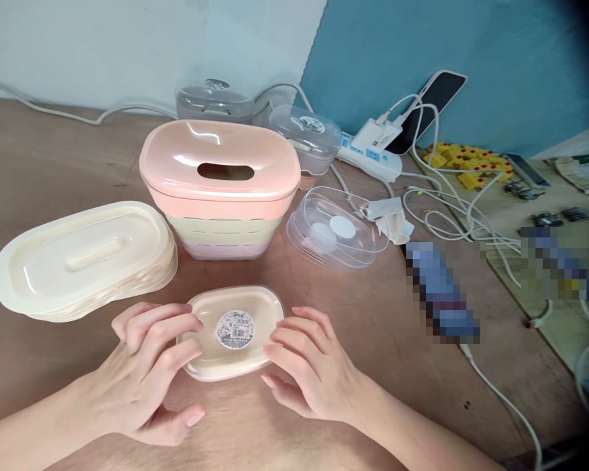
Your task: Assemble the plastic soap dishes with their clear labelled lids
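Note:
An oval cream plastic box (206,360) lies on the table in front of me, with a round printed sticker (235,330) with a barcode on its top. My left hand (150,369) is at the box's left end, its fingertips over the rim and its thumb apart below. At the right end is my right hand (314,366), fingertips against the edge and thumb held away. Neither hand is closed round the box. Behind it stands a stack of oval containers (226,229) in pastel colours, topped by a pink lid (255,150) with a slot.
Cream oval lids (44,261) are stacked at left. Clear plastic covers (319,245) lie right of the pink-topped stack. Farther back are lidded boxes (307,140), a power strip (368,160), a phone (434,104) and tangled cables (436,222). A blurred-out device (442,291) lies at right.

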Action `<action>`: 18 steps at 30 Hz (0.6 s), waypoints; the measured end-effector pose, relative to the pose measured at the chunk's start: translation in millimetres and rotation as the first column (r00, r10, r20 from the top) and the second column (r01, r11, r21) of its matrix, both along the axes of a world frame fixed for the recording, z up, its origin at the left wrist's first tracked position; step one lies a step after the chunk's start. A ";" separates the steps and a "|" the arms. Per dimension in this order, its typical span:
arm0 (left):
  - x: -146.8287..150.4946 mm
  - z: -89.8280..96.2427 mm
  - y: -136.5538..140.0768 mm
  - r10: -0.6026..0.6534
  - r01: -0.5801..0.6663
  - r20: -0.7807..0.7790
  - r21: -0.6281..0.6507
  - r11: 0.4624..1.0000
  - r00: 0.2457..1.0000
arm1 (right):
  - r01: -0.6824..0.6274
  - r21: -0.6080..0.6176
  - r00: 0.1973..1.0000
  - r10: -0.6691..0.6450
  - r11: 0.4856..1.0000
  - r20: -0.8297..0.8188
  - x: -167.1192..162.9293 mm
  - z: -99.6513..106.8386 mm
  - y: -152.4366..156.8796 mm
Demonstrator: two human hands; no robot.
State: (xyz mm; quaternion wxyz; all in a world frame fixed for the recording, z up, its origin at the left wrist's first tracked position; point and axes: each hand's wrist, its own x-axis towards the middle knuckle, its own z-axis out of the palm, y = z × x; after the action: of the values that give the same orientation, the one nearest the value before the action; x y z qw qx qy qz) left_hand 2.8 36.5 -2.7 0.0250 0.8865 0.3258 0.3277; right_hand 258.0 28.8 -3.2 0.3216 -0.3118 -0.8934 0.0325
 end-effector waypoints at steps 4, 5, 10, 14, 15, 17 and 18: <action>-3.3 -1.7 0.0 -0.025 0.024 -0.044 -0.023 0.999 0.999 | 0.018 0.006 0.999 -0.018 1.000 0.035 1.3 1.2 0.4; -3.7 -1.6 -0.1 -0.018 0.017 -0.021 -0.006 1.000 1.000 | 0.012 0.011 1.000 -0.012 1.000 0.025 1.5 1.0 0.4; -2.7 0.7 -0.5 -0.030 0.032 -0.045 0.030 0.999 0.999 | 0.007 -0.009 1.000 -0.007 1.000 -0.001 1.5 0.0 0.4; -1.8 3.5 0.8 -0.031 0.033 -0.033 0.048 0.998 0.999 | 0.032 0.004 0.998 -0.032 0.999 0.061 2.2 2.1 0.9; -1.7 4.1 1.1 -0.042 0.042 -0.025 0.021 0.999 0.999 | 0.028 0.003 0.997 -0.028 1.000 0.067 2.4 2.3 1.1; -1.6 5.0 1.2 -0.055 0.054 -0.034 -0.034 0.998 0.998 | 0.012 0.002 0.998 -0.012 1.000 0.058 2.8 2.0 1.5; -1.6 5.2 1.1 -0.045 0.043 -0.043 -0.035 0.998 0.998 | 0.010 0.001 0.999 -0.010 1.000 0.047 2.9 1.9 1.6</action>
State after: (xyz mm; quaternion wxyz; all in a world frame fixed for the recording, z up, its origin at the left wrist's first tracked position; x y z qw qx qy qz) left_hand 1.2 37.6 2.5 0.0402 0.8999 0.3121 0.3018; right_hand 260.9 30.4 -1.4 0.3010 -0.3170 -0.8991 0.0233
